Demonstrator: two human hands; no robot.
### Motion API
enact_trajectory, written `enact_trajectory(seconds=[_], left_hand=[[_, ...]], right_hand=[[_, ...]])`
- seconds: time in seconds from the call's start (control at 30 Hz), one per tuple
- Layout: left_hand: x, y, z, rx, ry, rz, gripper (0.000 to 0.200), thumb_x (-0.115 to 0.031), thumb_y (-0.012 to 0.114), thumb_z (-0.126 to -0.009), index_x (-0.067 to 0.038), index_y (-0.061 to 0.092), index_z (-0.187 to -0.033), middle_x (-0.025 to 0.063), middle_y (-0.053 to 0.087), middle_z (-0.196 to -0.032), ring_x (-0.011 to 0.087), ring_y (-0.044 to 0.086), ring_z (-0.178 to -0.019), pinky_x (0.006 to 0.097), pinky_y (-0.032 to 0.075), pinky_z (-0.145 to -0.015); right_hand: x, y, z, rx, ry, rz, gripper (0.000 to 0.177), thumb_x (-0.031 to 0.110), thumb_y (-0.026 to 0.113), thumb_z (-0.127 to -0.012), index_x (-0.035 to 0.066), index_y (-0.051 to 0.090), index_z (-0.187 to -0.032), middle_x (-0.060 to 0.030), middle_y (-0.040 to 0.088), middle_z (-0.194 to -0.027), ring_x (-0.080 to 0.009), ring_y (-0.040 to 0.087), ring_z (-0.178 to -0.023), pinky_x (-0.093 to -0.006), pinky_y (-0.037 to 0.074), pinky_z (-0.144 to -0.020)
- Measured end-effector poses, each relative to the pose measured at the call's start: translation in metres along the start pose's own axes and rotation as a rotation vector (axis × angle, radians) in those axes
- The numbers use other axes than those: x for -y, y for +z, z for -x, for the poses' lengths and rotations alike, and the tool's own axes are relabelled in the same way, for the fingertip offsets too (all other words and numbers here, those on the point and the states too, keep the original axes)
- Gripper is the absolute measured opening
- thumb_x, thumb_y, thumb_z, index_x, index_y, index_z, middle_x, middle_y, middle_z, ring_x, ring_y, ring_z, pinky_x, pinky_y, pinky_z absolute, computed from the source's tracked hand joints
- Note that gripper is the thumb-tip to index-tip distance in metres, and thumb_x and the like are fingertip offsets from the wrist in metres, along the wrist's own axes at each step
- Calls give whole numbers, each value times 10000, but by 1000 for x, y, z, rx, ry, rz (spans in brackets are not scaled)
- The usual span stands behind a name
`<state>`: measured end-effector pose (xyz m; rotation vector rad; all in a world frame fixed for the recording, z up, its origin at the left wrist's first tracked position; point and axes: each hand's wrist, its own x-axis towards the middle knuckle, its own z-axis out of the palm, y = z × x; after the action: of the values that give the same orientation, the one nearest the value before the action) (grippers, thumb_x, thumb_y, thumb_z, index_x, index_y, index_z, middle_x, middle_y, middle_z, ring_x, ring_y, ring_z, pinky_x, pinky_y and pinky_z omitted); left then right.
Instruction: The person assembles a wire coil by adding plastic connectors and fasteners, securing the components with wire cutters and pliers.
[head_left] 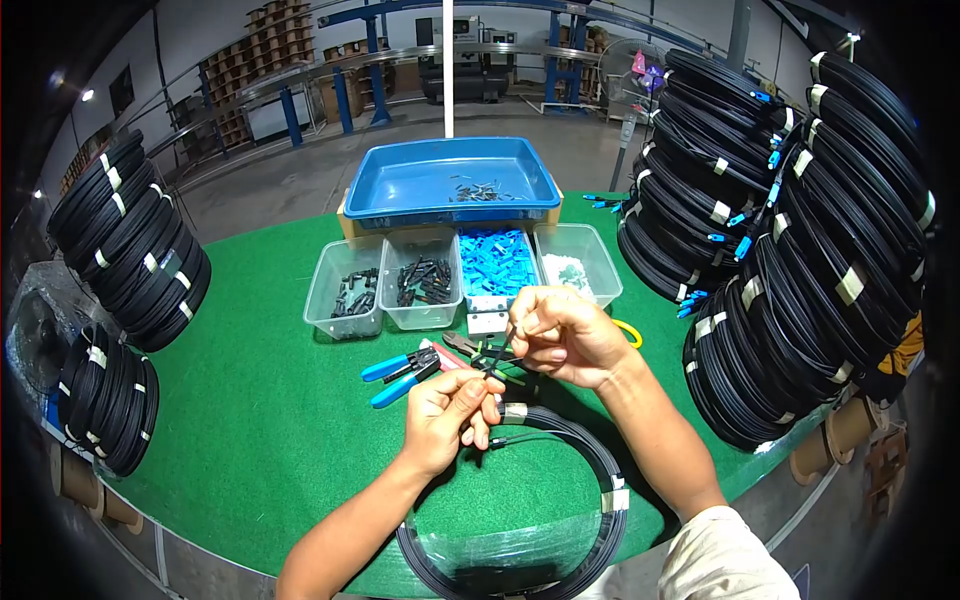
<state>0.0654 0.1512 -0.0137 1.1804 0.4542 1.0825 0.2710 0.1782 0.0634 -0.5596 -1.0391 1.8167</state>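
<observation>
My left hand (448, 418) pinches a thin black cable (504, 352) between thumb and fingers. Higher and to the right, my right hand (572, 338) is closed on the upper part of the same piece; its tip is hidden by the fingers. Below both hands lies a coil of black cable (606, 462) bound with white tape. A loose cable end with a small dark fitting (497, 443) rests inside the ring. Just beyond my left hand are a blue-handled stripping tool (402, 374) and cutting pliers (462, 345) with green handles, partly covered by the hands.
Clear bins hold black parts (355, 293), more black parts (424, 282), blue connectors (497, 262) and white pieces (566, 272). Behind them stands a blue tray (400, 205) with scraps. Tall cable coil stacks rise at left (130, 240) and right (800, 270) of the green table (250, 420).
</observation>
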Motion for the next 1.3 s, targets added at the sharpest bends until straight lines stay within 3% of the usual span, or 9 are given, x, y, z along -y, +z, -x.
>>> enact_trajectory(seconds=[0.1, 0.5, 0.6, 0.7, 0.77, 1.07, 1.3], left_hand=[[1, -1, 0, -3, 2, -15, 302, -254, 544, -1019, 28, 649, -1045, 65, 646, -742, 79, 568, -483, 170, 379, -415], [1, -1, 1, -5, 1, -48, 296, -254, 551, -1016, 22, 653, -1042, 69, 641, -738, 79, 561, -481, 177, 365, -415], [1, -1, 0, -15, 15, -39, 302, -255, 550, -1017, 28, 651, -1042, 71, 640, -737, 80, 561, -481, 178, 367, -415], [1, -2, 0, -23, 16, -46, 304, -254, 547, -1018, 32, 648, -1045, 73, 639, -737, 82, 557, -479, 179, 372, -415], [1, 0, 0, -16, 16, -45, 309, -255, 542, -1020, 35, 643, -1055, 74, 639, -740, 82, 553, -477, 177, 370, -411], [0, -1, -4, -52, 20, 15, 315, -253, 525, -1027, 40, 637, -1060, 66, 635, -748, 78, 550, -474, 169, 361, -404], [1, 0, -1, -43, 27, 23, 311, -261, 526, -1027, 29, 635, -1058, 64, 634, -752, 78, 550, -474, 167, 350, -403]], right_hand=[[-9, -6, -3, 56, 149, -232, 88, 40, 509, -835, -25, 558, -868, -157, 615, -760, -47, 337, -390, -196, 308, -362], [-17, 1, -3, 39, 172, -351, 52, 33, 539, -854, 28, 568, -897, -128, 627, -739, -25, 345, -379, -180, 293, -345], [-19, -5, -5, 65, 179, -432, 119, 41, 493, -874, -11, 590, -920, -174, 635, -777, -29, 324, -394, -190, 291, -366], [-13, 4, -2, 38, 126, -302, 88, 28, 510, -867, 1, 590, -893, -152, 638, -764, -26, 332, -404, -185, 289, -371], [-9, 9, -2, -73, -35, 39, 47, 18, 540, -858, 17, 586, -868, -121, 637, -750, -22, 343, -413, -177, 291, -385], [-21, -3, -11, -222, -78, -153, 66, 64, 530, -912, 40, 574, -869, -67, 614, -796, -40, 363, -446, -203, 295, -394], [-8, -13, -14, -428, -277, -104, 73, 104, 554, -955, 32, 568, -954, -73, 626, -867, -50, 377, -441, -218, 293, -396]])
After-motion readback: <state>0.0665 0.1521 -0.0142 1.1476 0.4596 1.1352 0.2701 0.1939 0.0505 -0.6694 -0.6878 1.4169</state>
